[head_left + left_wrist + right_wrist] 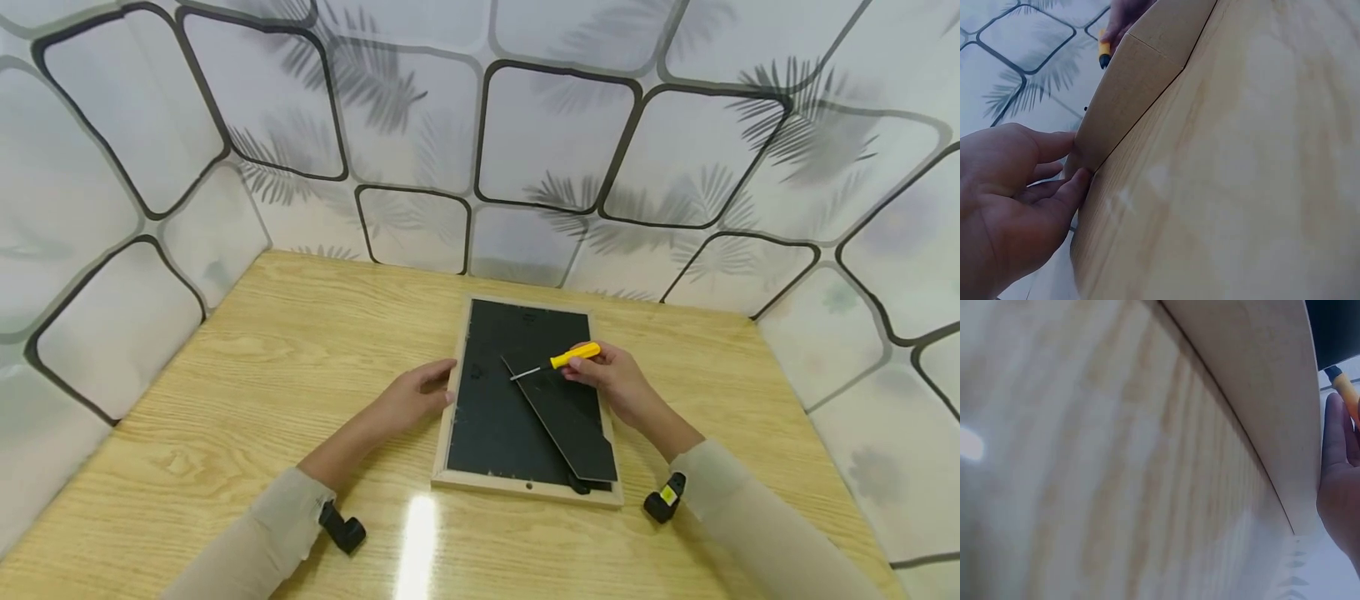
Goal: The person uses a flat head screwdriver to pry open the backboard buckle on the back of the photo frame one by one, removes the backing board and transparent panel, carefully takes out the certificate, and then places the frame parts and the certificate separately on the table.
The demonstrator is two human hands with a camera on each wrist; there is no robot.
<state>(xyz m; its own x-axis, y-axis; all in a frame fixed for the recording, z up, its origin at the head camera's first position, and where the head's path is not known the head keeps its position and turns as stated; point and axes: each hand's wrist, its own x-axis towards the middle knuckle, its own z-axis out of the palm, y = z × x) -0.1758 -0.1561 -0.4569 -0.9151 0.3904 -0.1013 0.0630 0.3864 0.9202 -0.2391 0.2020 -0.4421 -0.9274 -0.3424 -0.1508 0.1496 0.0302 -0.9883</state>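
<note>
A picture frame (445,433) with a light wooden rim lies face down on the table, its black backing board (487,417) upward. A black easel stand (570,425) slants across the right half of the backing. My right hand (618,385) holds a screwdriver (575,356) by its yellow handle over the frame's right side; the metal tip points left, near the stand's upper end. At the left rim, my left hand (416,396) rests its fingertips and thumb against the wood. In the left wrist view those fingers (1075,187) touch the rim's outer side, low by the tabletop.
The wood-grain table (300,358) meets a patterned wall covering (420,225) at the back and both sides. Black wrist cameras sit on the left sleeve (277,521) and right sleeve (720,475). A bright light reflection (416,542) shows on the tabletop in front.
</note>
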